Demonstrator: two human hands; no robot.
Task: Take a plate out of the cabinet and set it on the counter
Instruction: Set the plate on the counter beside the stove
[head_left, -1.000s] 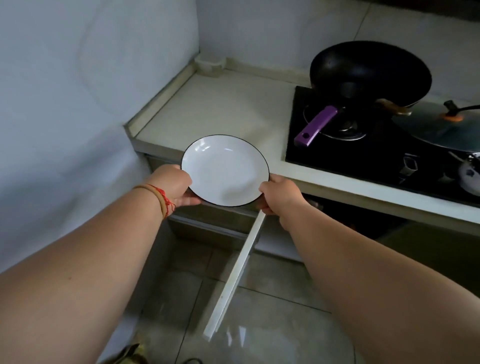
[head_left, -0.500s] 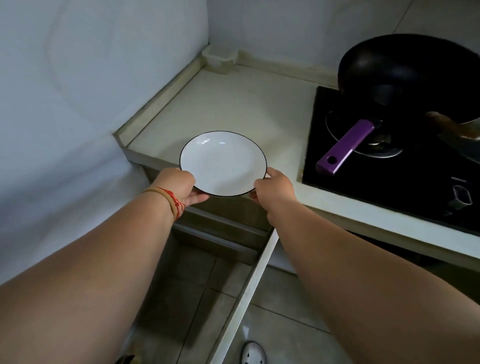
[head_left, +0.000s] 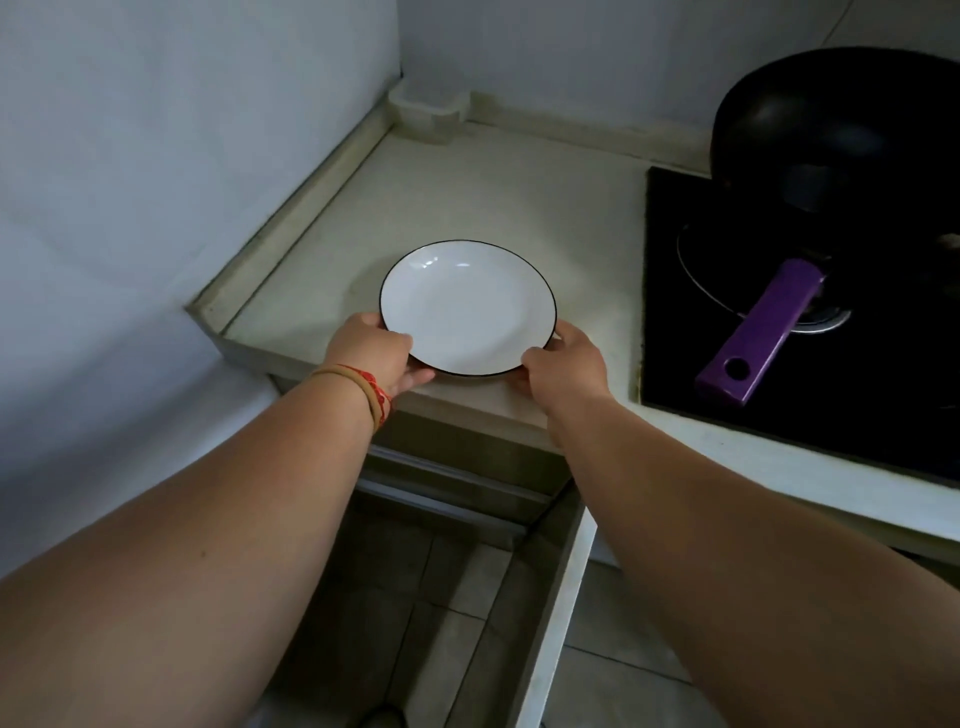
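Observation:
A white plate (head_left: 467, 306) with a thin black rim is over the front part of the pale counter (head_left: 467, 197), low above it or touching it; I cannot tell which. My left hand (head_left: 376, 356) grips the plate's near left edge, thumb on top. My right hand (head_left: 563, 364) holds the near right edge. A red and tan band circles my left wrist. Below the counter the cabinet (head_left: 457, 499) stands open, its white door (head_left: 558, 613) swung out toward me.
A black cooktop (head_left: 810, 395) lies to the right of the plate, carrying a black wok (head_left: 841, 130) with a purple handle (head_left: 758, 332) pointing toward me. White walls close the counter's left and back. A raised lip (head_left: 291, 218) runs along the counter's left edge.
Both hands have carried the plate up and forward, from in front of the counter's edge to over the counter surface. The view has moved closer and further over the counter.

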